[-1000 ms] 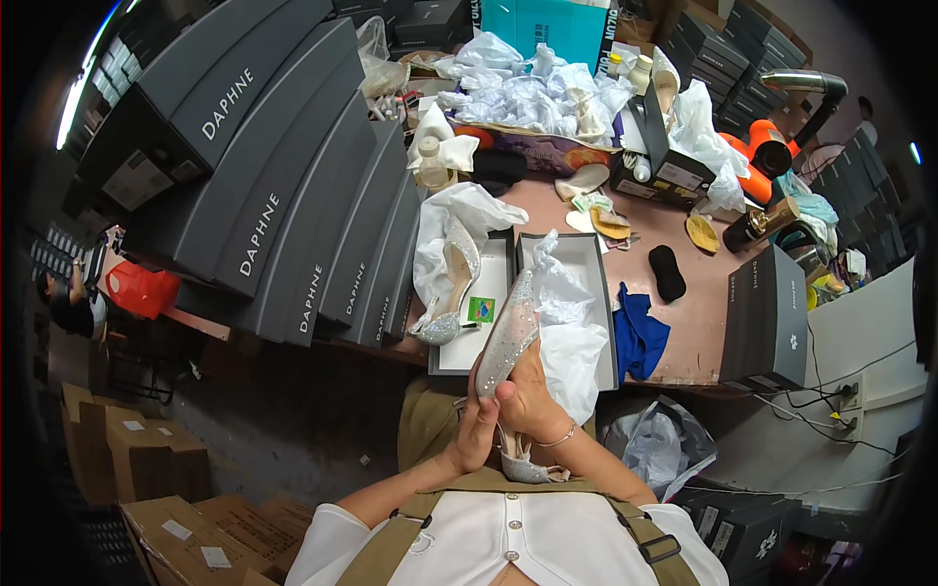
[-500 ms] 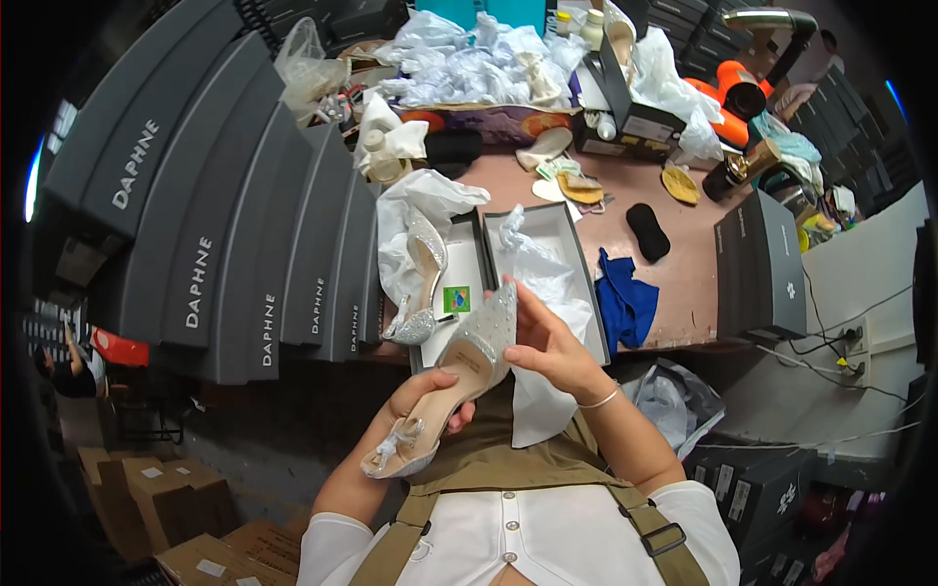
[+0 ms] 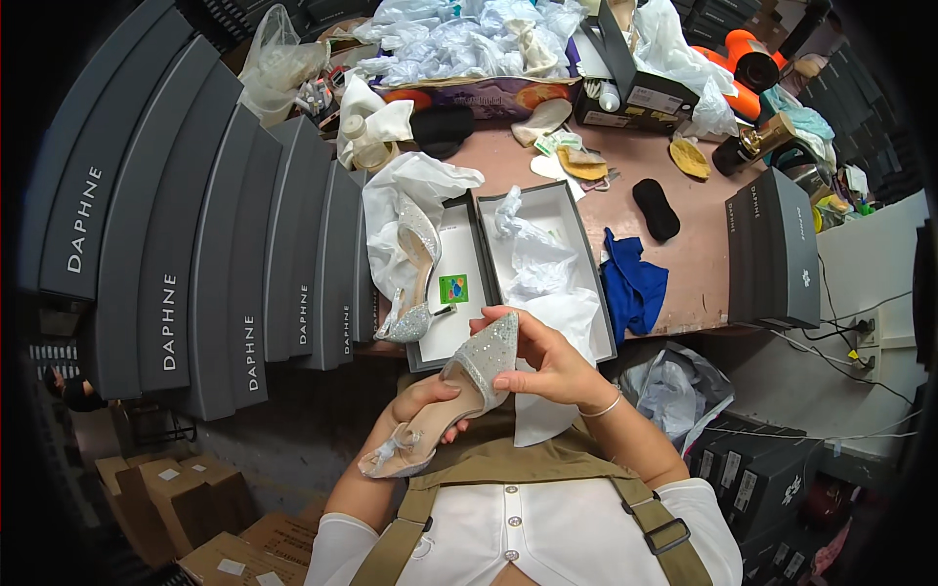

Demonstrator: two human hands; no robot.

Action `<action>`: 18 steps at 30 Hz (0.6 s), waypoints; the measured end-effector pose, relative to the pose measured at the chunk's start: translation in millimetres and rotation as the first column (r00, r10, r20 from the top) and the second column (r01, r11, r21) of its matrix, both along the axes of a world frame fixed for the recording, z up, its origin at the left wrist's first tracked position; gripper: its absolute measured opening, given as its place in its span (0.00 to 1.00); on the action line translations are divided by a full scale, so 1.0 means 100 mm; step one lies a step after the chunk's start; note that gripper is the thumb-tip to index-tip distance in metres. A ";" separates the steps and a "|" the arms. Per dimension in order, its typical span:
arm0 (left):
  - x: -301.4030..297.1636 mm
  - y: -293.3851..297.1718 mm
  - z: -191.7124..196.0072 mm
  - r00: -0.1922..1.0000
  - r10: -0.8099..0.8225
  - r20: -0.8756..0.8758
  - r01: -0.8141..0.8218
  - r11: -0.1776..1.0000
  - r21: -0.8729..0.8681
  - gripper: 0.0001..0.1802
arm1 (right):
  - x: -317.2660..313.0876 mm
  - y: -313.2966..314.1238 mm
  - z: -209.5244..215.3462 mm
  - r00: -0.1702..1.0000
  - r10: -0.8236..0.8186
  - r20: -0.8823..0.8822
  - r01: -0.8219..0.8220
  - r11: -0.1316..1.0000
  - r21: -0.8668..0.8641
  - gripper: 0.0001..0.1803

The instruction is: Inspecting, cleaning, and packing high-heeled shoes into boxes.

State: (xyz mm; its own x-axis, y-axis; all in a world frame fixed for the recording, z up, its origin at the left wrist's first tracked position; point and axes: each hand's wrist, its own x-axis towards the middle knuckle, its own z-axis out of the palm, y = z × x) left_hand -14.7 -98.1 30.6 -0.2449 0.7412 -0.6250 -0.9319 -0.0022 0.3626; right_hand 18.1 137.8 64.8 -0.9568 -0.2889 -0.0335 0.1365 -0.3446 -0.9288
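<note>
A silver, glittery pointed shoe (image 3: 486, 357) with a beige insole is held in front of my apron. My left hand (image 3: 426, 398) grips it around the middle, thumb on the insole. At the pointed toe, my right hand (image 3: 547, 363) is closed on the front part, fingers behind it and thumb near its edge. A matching silver shoe (image 3: 418, 256) lies on white tissue paper (image 3: 391, 195) at the left side of an opened grey shoe box (image 3: 457, 344). Crumpled white tissue (image 3: 537, 259) fills the box's other half. A green square card (image 3: 453, 289) lies in the box.
Grey shoe boxes (image 3: 220, 254) stand in a row at left; more boxes (image 3: 777, 249) stand at right. A blue cloth (image 3: 633, 283), a black pad (image 3: 656, 210) and a yellow sponge (image 3: 690, 158) lie on the table. Behind is a carton (image 3: 479, 98) heaped with tissue.
The shoe's toe has tilted, so the glittery upper shows more and the insole less. My right hand has moved slightly down with it. The whole view has shifted a little.
</note>
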 end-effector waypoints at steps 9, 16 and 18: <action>-0.13 -0.18 0.01 0.978 -0.101 -0.184 0.116 0.991 0.073 0.29 | 0.11 -0.02 0.07 0.994 0.045 -0.096 -0.041 0.998 0.040 0.40; -0.06 -0.21 0.05 0.977 -0.122 -0.172 0.128 0.992 0.021 0.27 | 0.15 -0.05 0.09 0.998 0.035 -0.053 -0.034 0.999 0.017 0.42; -0.05 -0.23 0.05 0.979 -0.147 -0.140 0.150 0.989 0.015 0.26 | 0.17 -0.06 0.08 0.999 0.036 -0.032 -0.035 0.999 0.013 0.42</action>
State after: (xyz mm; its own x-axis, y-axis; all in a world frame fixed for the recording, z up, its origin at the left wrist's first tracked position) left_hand -19.5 -120.7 35.7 -0.2134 0.7909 -0.5735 -0.8635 0.1219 0.4895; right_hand 34.9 131.9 72.6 -0.9466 -0.3224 -0.0062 0.1181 -0.3287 -0.9370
